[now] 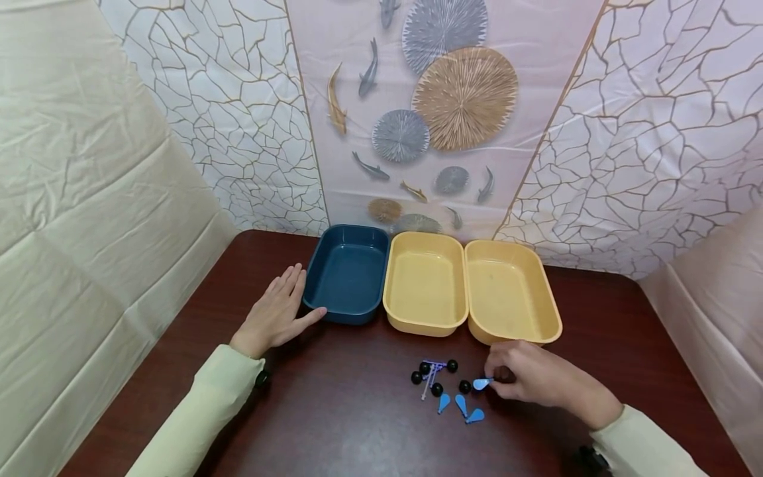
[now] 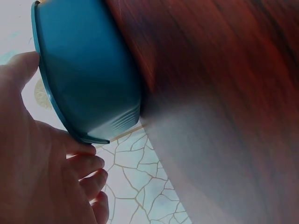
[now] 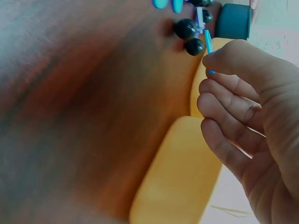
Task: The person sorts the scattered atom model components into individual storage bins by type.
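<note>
My right hand pinches a small light-blue, drop-shaped flat piece between thumb and forefinger, just above the table and in front of the right yellow tub. In the right wrist view the same blue piece sticks up from the fingertips, the other fingers loosely bent. Beside it lie three similar blue pieces, several glossy black balls and a few thin purple sticks, partly overlapping. With fingers straight, my left hand rests against the left side of the dark blue tub, its thumb on the rim.
Two yellow tubs, the middle one and the right one, stand in a row with the blue tub near the back of the dark wooden table. Behind hangs a patterned cloth; pale cloth walls both sides.
</note>
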The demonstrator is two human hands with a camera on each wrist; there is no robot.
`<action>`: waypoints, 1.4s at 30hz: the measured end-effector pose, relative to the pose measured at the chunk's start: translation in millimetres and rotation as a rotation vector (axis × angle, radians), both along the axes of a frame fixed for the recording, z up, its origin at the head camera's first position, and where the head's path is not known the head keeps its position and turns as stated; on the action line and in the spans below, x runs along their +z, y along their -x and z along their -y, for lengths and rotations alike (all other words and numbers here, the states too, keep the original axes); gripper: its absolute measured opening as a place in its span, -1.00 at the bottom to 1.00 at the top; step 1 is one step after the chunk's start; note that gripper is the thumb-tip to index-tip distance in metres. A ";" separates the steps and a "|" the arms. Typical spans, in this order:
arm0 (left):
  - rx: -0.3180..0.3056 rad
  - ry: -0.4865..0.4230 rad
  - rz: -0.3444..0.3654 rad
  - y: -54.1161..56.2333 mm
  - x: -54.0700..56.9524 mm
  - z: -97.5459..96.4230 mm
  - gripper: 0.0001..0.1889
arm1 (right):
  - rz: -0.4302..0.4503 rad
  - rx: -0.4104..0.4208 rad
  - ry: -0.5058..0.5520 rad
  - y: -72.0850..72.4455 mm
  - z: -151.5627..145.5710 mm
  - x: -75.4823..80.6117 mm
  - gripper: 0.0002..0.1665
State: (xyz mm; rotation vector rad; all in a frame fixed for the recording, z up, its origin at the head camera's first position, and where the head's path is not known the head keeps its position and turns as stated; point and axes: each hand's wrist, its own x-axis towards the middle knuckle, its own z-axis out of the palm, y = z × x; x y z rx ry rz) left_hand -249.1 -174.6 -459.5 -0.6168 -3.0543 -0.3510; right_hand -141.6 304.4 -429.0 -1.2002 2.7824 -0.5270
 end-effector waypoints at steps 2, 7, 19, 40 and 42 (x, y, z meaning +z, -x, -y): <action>-0.002 -0.003 -0.004 0.2 0.0 -0.2 0.05 | -0.005 -0.003 -0.001 0.7 -0.3 6.9 -0.77; -0.006 -0.011 -0.012 0.2 -0.6 -0.1 0.05 | -0.075 0.025 0.028 3.8 1.8 23.9 -0.71; -0.003 -0.016 -0.014 -0.4 -2.2 1.6 0.05 | -0.182 0.081 0.020 21.5 19.8 65.9 -0.77; -0.015 -0.049 0.000 -0.6 -2.0 2.3 0.05 | -0.071 0.063 0.123 78.4 96.0 93.6 -0.88; -0.015 -0.052 0.000 -0.5 -2.3 2.4 0.05 | -0.073 0.062 0.158 85.2 105.1 91.5 -0.89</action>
